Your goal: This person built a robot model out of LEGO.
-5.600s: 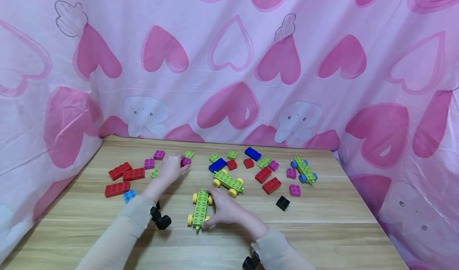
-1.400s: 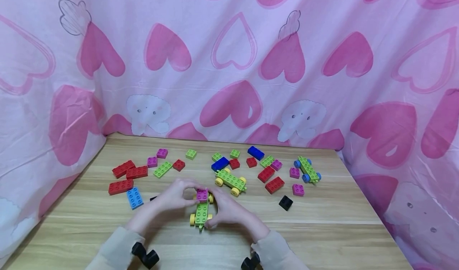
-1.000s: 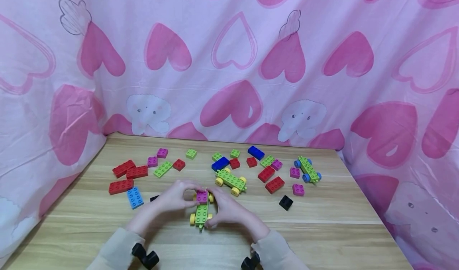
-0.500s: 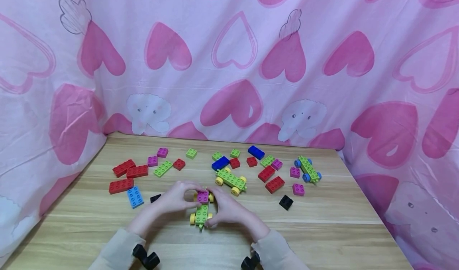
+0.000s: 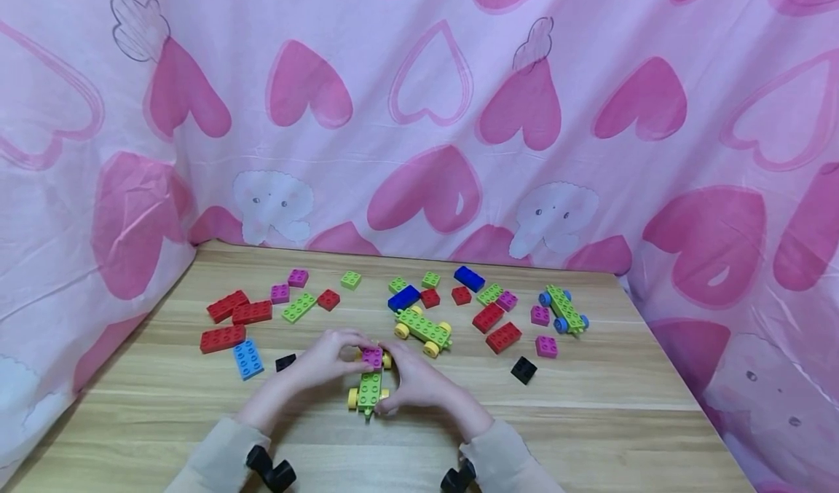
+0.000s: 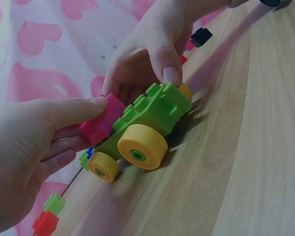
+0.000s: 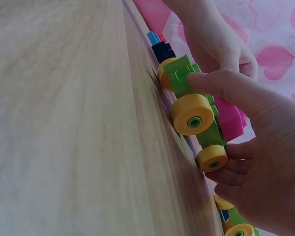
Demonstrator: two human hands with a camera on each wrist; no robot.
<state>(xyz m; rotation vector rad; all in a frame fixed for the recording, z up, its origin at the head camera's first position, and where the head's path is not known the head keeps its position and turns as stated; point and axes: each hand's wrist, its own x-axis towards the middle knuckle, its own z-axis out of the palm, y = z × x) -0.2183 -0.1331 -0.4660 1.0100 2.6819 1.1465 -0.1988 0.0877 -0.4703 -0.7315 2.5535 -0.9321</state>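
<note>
Between both hands a lime-green toy car base (image 5: 369,392) with yellow wheels stands on the wooden table. On its far end sits a magenta building brick (image 5: 372,357), which the left hand (image 5: 330,358) pinches between thumb and fingers. The right hand (image 5: 417,380) holds the car base from the right, thumb at the near end and fingers at the far end. In the left wrist view the magenta brick (image 6: 103,118) sits tilted against the studs of the base (image 6: 152,110). The right wrist view shows the right thumb pressing the near end of the base (image 7: 179,76).
A second yellow-wheeled car base (image 5: 423,329) lies just beyond the right hand, and a blue-wheeled one (image 5: 565,309) farther right. Red bricks (image 5: 223,338) and a light blue brick (image 5: 248,359) lie left. Black bricks (image 5: 524,370) and several others are scattered toward the back curtain.
Earlier the left hand was among the bricks at the back; it has brought the magenta brick onto the car base. Over the last second the brick has shifted slightly, while the right hand has stayed put.
</note>
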